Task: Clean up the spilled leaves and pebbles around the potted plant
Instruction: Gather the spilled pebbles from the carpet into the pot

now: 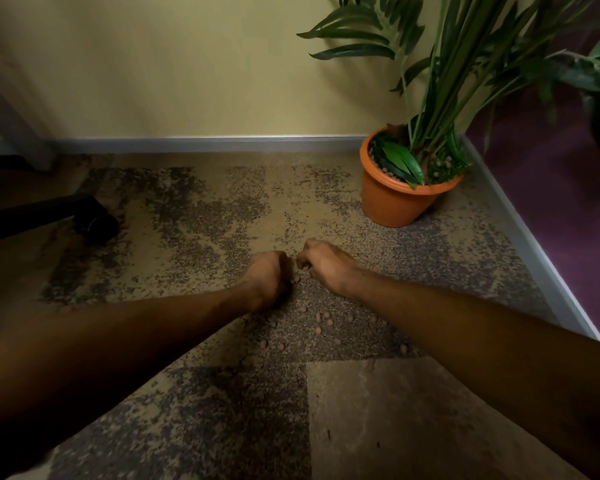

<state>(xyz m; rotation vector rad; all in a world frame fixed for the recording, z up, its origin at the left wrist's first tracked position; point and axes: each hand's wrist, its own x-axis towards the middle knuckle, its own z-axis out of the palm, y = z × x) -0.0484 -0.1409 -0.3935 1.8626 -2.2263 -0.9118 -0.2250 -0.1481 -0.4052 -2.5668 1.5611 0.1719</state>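
As pebbles (318, 317) lie scattered just nearside | left grip (269, 271) curled | right grip (321, 259) curled | holding: cannot tell

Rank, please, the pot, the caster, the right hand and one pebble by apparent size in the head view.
1. Pot: largest.
2. Right hand and caster: similar; the hand is nearer the camera, so unranked.
3. Pebble: smallest.
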